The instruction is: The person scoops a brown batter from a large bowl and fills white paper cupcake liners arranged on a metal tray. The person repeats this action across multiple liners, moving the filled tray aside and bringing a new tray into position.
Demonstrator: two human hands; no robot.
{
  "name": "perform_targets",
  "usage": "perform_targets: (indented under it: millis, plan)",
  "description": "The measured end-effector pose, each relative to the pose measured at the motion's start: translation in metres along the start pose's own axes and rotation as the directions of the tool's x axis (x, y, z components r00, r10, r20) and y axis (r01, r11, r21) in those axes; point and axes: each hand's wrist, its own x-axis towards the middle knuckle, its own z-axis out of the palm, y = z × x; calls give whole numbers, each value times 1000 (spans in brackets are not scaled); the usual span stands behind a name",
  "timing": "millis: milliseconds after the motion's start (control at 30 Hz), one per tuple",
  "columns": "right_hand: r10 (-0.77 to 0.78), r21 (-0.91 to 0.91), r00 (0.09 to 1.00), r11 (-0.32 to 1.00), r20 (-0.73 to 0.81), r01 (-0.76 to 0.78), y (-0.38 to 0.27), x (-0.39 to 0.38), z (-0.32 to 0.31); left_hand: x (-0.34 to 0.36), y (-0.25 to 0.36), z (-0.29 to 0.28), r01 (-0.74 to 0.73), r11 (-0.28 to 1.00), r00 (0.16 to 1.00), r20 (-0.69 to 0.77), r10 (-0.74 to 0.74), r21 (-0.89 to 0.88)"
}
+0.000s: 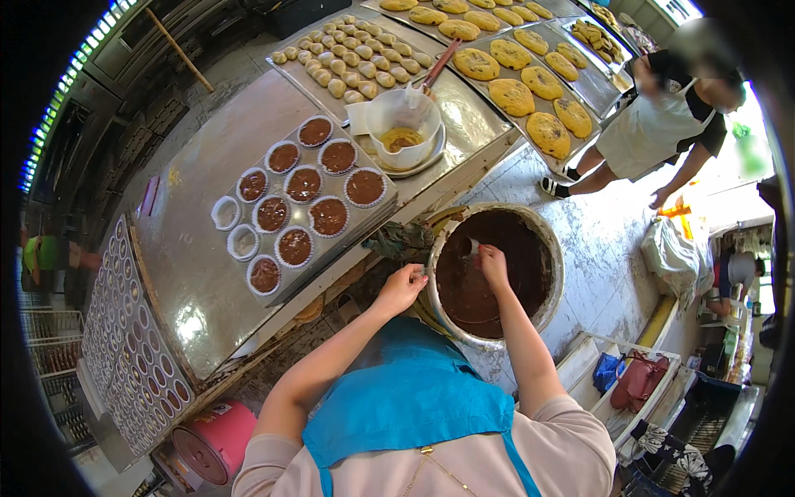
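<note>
A large white bucket (556, 286) of dark chocolate batter (472, 286) stands right in front of me. My right hand (493, 265) is inside it, closed on a small pale scoop (474, 247) at the batter. At the bucket's left rim, my left hand (403, 287) has its fingers pinched together; a small greyish bit shows at the fingertips, too small to name. To the left, a metal tray (352, 217) on the table carries pleated paper cups. Several hold chocolate batter, such as one filled cup (329, 216); two, including a pale cup (226, 213), show no batter.
Beyond the tray sits a white plastic pitcher (406, 116) with yellowish liquid. Trays of dough balls (352, 58) and large flat cookies (513, 97) line the table's far side. Another person (654, 124) stands at right. A pink bucket (217, 439) and small-cup trays (137, 340) are lower left.
</note>
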Motion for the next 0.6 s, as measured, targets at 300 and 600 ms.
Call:
perform_targets:
  millis: [300,600]
  plan:
    - [-238,-423,766,718,597,553,51,-3,61,5,-35,35,153,948,986,-14,-163,-281]
    - [114,-217,851,976,512,0,21,-42,-30,3,-29,39,182,927,978,-41,-207,-326]
